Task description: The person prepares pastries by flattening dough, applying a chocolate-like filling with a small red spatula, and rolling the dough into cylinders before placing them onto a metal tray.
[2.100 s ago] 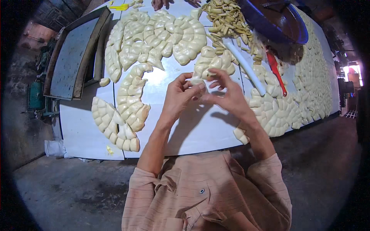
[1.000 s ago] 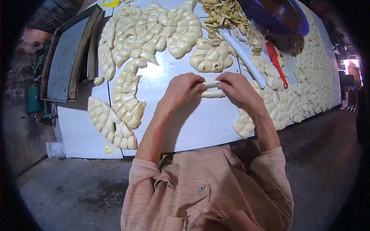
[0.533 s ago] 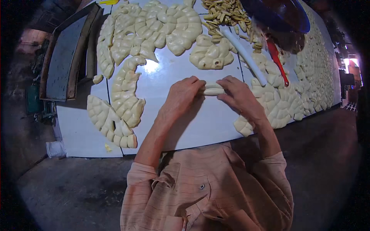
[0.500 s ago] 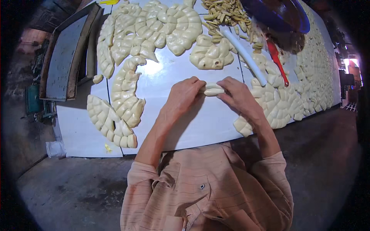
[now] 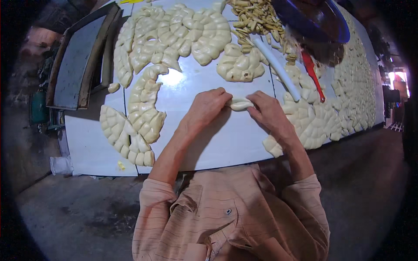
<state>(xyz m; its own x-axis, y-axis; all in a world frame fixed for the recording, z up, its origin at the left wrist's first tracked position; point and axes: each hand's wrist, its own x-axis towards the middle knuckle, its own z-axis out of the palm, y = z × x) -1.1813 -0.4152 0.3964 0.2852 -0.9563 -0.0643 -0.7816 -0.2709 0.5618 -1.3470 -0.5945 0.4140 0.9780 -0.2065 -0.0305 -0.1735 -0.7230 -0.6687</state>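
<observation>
Between my two hands lies a small pale piece of dough point(image 5: 240, 103), folded lengthwise with a seam along it. My left hand point(image 5: 210, 104) pinches its left end, fingers closed. At the other end, my right hand point(image 5: 266, 108) grips it between thumb and fingers. The ends of the piece are covered by my fingertips. Both hands are low over the white table point(image 5: 209, 148). Beyond them sits a lump of joined dough pieces point(image 5: 240, 65) with a few dark spots.
Sheets of scored dough point(image 5: 174, 32) spread at the back left, with a curved strip point(image 5: 147, 104) nearer. Banana-like pieces point(image 5: 257, 19), a white rod point(image 5: 278, 69), a red-handled tool point(image 5: 310, 69) and a blue basin point(image 5: 344, 30) lie back right. Metal trays point(image 5: 74, 65) stand left.
The dough piece has gone from showing two side-by-side rolls to a narrower, more closed fold. My hands stay at its ends; the whole view has shifted slightly.
</observation>
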